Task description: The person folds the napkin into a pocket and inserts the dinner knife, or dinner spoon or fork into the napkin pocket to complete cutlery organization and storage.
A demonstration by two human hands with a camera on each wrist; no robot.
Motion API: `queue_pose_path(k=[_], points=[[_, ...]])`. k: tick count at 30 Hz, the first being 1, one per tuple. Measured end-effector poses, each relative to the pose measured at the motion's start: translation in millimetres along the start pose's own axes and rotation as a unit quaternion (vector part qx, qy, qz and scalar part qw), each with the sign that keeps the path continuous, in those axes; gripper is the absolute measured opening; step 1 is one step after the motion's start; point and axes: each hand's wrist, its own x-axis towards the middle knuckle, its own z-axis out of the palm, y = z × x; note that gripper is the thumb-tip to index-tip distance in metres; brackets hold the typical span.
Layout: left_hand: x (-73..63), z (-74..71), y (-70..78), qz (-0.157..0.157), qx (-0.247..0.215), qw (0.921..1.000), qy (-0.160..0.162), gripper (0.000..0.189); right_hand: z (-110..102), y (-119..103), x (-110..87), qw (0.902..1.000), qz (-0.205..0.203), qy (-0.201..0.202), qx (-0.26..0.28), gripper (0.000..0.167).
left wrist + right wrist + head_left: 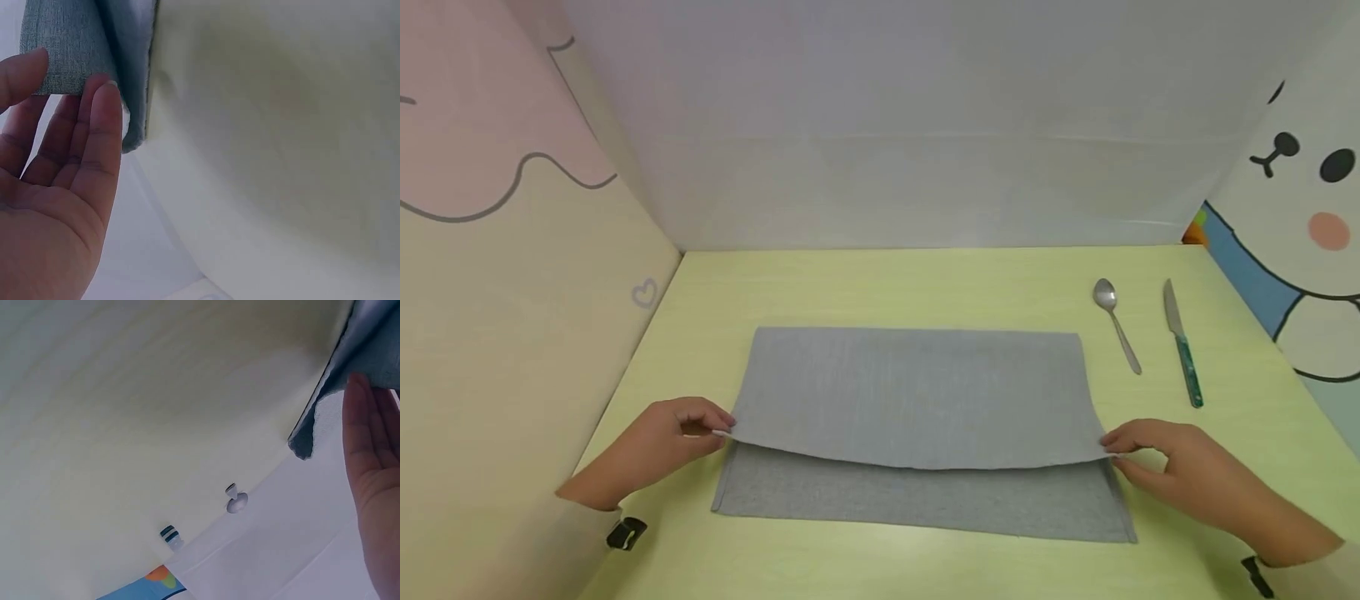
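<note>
A grey cloth placemat [917,392] lies on the table, its near flap folded over toward the back and its front edge lifted a little above the lower layer. My left hand [673,437] pinches the left corner of that raised edge between thumb and fingers. At the opposite corner, my right hand [1180,467] pinches the edge the same way. The left wrist view shows the cloth [65,53] between thumb and fingertips. In the right wrist view the fingers touch the cloth [375,359], while the thumb is out of sight.
To the right of the cloth lie a metal spoon [1116,321] and a knife [1183,350] with a green handle. A white sheet [925,183] stands behind the pale yellow table [880,287]. Printed panels [512,275] flank it on both sides.
</note>
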Motion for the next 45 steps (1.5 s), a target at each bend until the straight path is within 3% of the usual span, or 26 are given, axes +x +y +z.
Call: queue_pose_path(k=[6,9,15,18,23,28,35,41,45], points=[[-7.4,4.5,-5.4,0.004,0.001,0.9999,-0.012,0.012,3,-8,-6.8,0.9950,0.028,-0.080,-0.053,0.023],[-10.9,5.3,-6.0,0.014,-0.003,0.9996,-0.024,0.013,5,-9,-10.0,0.9926,0.031,-0.099,-0.063,0.021],[-13.5,10.7,-10.9,0.040,0.007,0.9980,-0.049,0.020,10,-9,-14.6,0.9902,-0.023,-0.113,-0.079,0.021],[-13.1,12.5,-12.6,0.071,0.029,0.9957,-0.051,0.025,12,-10,-15.3,0.9890,-0.046,-0.108,-0.091,0.021],[-14.2,12.7,-11.7,0.113,0.066,0.9897,-0.059,0.034,10,-10,-15.8,0.9876,-0.043,-0.121,-0.090,0.021],[-15.0,13.8,-8.0,0.112,0.120,0.9840,-0.070,0.036,9,-11,-17.3,0.9825,-0.021,-0.159,-0.095,0.020],[-13.3,20.4,-6.6,0.125,0.195,0.9695,-0.081,0.038,13,-15,-22.3,0.9772,-0.069,-0.146,-0.139,0.018],[-13.2,23.4,-4.4,0.139,0.225,0.9607,-0.085,0.039,17,-19,-25.9,0.9700,-0.074,-0.159,-0.168,0.017],[-15.1,24.2,-0.2,0.141,0.255,0.9528,-0.083,0.039,19,-20,-28.6,0.9691,-0.093,-0.146,-0.176,0.019]])
